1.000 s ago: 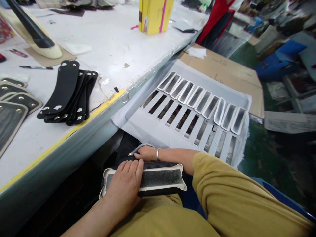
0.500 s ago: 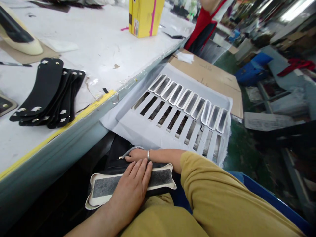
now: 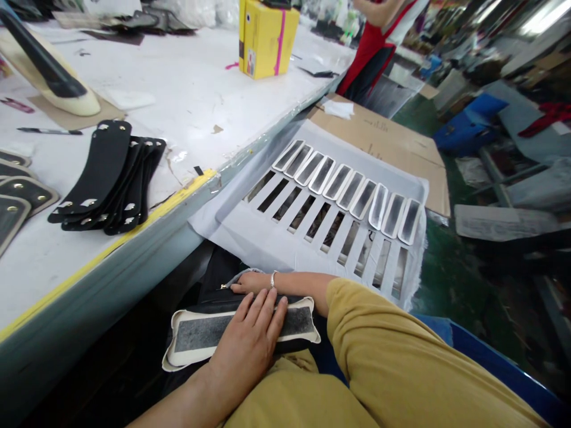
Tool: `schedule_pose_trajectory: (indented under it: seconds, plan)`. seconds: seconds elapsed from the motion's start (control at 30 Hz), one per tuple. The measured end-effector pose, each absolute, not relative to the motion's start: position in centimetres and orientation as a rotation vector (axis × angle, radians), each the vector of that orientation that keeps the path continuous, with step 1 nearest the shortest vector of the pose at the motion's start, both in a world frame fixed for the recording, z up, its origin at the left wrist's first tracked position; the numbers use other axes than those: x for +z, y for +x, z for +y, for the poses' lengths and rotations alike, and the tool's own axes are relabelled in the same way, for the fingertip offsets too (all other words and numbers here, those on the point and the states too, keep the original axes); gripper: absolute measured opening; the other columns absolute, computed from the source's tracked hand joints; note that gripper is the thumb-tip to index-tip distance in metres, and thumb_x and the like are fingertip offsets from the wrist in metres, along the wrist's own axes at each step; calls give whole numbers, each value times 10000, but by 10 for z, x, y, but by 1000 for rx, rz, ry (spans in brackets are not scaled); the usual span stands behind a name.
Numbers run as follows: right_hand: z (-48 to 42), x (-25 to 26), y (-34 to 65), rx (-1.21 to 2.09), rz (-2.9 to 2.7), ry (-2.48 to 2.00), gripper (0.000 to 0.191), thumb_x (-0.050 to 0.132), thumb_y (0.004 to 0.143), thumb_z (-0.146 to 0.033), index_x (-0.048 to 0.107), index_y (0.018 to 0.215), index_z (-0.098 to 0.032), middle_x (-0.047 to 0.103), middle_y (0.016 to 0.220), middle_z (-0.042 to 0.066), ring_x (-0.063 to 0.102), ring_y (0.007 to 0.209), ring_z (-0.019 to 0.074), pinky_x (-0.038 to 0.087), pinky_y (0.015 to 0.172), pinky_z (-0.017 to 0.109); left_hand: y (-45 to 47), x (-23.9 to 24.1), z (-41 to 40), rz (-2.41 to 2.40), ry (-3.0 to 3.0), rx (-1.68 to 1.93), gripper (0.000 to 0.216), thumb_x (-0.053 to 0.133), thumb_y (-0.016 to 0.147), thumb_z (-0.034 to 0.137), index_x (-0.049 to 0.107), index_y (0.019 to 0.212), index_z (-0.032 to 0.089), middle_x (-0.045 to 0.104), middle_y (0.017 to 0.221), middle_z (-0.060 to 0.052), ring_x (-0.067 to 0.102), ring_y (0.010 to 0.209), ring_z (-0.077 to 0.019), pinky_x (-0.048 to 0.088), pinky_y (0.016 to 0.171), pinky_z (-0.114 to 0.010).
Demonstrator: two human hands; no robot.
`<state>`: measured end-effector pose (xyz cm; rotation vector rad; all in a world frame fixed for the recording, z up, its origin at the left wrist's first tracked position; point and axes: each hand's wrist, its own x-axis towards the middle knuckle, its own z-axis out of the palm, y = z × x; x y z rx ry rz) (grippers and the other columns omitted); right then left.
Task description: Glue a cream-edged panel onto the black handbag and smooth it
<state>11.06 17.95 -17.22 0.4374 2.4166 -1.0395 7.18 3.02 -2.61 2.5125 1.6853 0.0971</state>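
In the head view, the pale-edged panel (image 3: 203, 333) lies in front of my body, on a black zipped piece (image 3: 220, 267), near the side of the worktop (image 3: 187, 89). Its long axis runs nearly straight across me, from left to right, tipped a little so the right end sits higher in view. The left end points towards the dark space beneath the worktop, the right end towards my mustard sleeve (image 3: 379, 333). The dark grey face is upward, and the pale border curls at the corners.

My left hand (image 3: 252, 339) is spread flat over the panel, right of its middle, fingers straight and pointing away from me, gripping nothing. My right arm reaches across beyond the panel, a bracelet (image 3: 273, 278) at the wrist. My right hand (image 3: 250, 282) is at the grey-edged opening of the black piece, beside a metal zip pull (image 3: 223, 286); its fingertips are hidden, so I cannot tell whether it grasps anything.

Ahead, bordered strips (image 3: 336, 181) lie side by side on a slotted white sheet (image 3: 232, 220).
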Motion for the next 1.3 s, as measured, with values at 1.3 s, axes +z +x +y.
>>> schedule_pose_trajectory:
  seconds: [1.3]
  plan:
    - [178, -165, 108, -1136, 2335, 559, 345, 501, 910, -439, 631, 874, -122, 629, 766, 18, 565, 627, 117, 467, 618, 268, 23, -27, -1, 1845, 2547, -87, 792, 434, 846, 584, 371, 1370, -7, 317, 1441, -258, 312, 1338, -358, 322, 1088, -456]
